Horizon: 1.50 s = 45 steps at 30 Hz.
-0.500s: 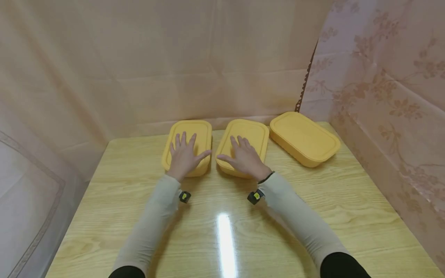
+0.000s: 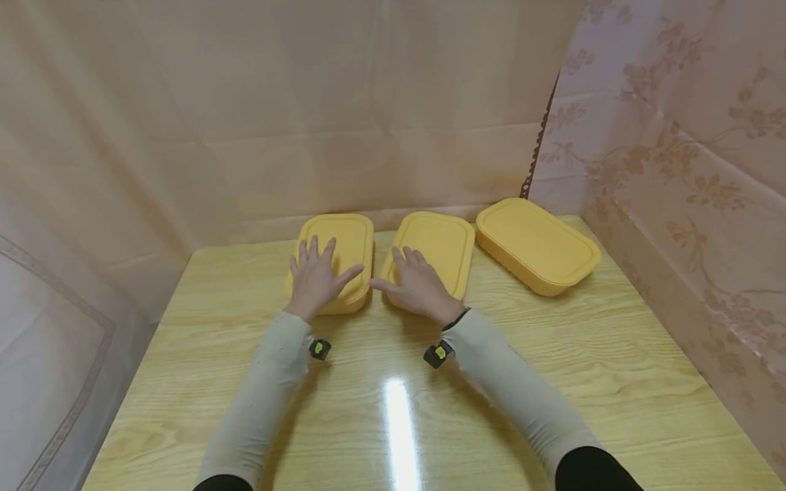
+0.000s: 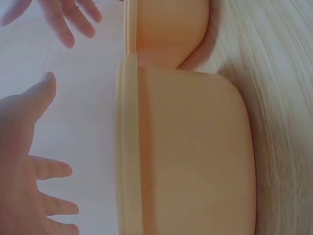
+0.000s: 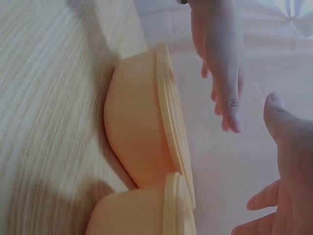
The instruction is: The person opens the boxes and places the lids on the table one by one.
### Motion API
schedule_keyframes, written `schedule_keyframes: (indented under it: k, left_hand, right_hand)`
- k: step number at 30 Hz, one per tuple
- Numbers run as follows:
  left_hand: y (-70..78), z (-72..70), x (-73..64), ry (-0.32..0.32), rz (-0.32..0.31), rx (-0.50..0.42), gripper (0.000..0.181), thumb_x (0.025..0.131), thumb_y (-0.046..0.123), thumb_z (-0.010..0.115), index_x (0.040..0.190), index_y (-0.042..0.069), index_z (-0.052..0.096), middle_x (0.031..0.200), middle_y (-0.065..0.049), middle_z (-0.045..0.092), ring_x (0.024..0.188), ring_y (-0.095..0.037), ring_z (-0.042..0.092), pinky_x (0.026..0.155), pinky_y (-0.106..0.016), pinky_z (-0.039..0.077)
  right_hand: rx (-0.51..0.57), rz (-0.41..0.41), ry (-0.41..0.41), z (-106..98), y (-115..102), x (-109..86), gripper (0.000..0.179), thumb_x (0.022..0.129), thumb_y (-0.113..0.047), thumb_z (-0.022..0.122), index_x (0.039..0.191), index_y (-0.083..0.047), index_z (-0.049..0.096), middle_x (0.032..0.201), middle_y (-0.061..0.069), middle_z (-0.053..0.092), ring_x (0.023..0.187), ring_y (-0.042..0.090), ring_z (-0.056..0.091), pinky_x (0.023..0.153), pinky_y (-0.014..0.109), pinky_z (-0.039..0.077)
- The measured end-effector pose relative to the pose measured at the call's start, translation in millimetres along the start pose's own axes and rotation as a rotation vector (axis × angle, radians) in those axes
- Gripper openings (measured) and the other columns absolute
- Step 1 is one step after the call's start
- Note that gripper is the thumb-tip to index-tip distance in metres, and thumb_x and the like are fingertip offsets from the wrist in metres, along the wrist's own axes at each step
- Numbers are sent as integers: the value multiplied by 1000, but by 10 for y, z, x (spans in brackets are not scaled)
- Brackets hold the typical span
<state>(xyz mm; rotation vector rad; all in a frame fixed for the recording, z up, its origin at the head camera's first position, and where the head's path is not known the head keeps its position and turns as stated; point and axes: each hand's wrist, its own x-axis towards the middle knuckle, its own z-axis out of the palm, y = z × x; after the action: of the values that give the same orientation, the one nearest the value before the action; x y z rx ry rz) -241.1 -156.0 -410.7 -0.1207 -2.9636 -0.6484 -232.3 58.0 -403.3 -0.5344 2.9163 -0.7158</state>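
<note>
Three yellow lidded boxes sit in a row along the back of the table. Above the left box (image 2: 353, 235) hovers my left hand (image 2: 316, 281), its fingers spread; in the left wrist view a gap shows between this hand (image 3: 19, 186) and the lid. My right hand (image 2: 420, 285) is held over the front part of the middle box (image 2: 442, 235), fingers extended and thumb pointing left. The right wrist view also shows that hand (image 4: 298, 171) apart from the lids. Neither hand holds anything. The right box (image 2: 540, 242) lies at an angle, away from both hands.
A wood-grain table (image 2: 202, 382) carries the boxes. Behind it hangs a beige curtain (image 2: 276, 102), and a floral cloth (image 2: 694, 170) covers the right side. A white cloth (image 2: 49, 320) hangs at the left.
Both hands have shifted slightly left and risen a little over the lids. The three boxes stay where they were.
</note>
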Motion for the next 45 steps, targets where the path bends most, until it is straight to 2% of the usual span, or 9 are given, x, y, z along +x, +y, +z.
schedule_keyframes:
  k: [8,18,28,39,45]
  left_hand:
    - [-72,16,-19,-4,-12,-24,91,87,66,55,153,9,29,160,-28,11,148,-49,2,115,-70,4]
    - [-155,37,-27,4,-19,-37,91,87,67,54,153,9,29,159,-30,12,148,-50,3,115,-70,3]
    - [-227,55,-30,-2,-32,-42,94,87,70,52,153,9,28,159,-30,10,147,-51,1,114,-71,2]
    - [-265,80,-55,-25,-54,-50,93,87,68,52,153,8,27,159,-31,9,147,-51,1,115,-70,1]
    - [-283,74,-82,-28,-63,-45,94,86,67,56,153,7,27,159,-32,10,148,-51,1,114,-71,2]
  right_hand:
    - [38,-8,10,65,-69,9,93,92,-66,47,154,-1,22,158,26,23,148,43,19,121,53,21]
    - [58,-34,3,111,-158,-18,94,91,-68,46,155,-4,20,158,24,25,148,41,21,120,53,24]
    - [93,-68,-11,165,-239,-44,95,91,-66,48,154,0,19,159,22,25,147,36,25,119,51,27]
    - [102,-99,-34,260,-325,-60,94,92,-64,49,152,4,22,157,25,27,146,38,26,119,49,28]
    - [143,-85,-49,327,-351,-98,93,92,-64,48,152,2,23,157,24,28,145,38,28,118,50,28]
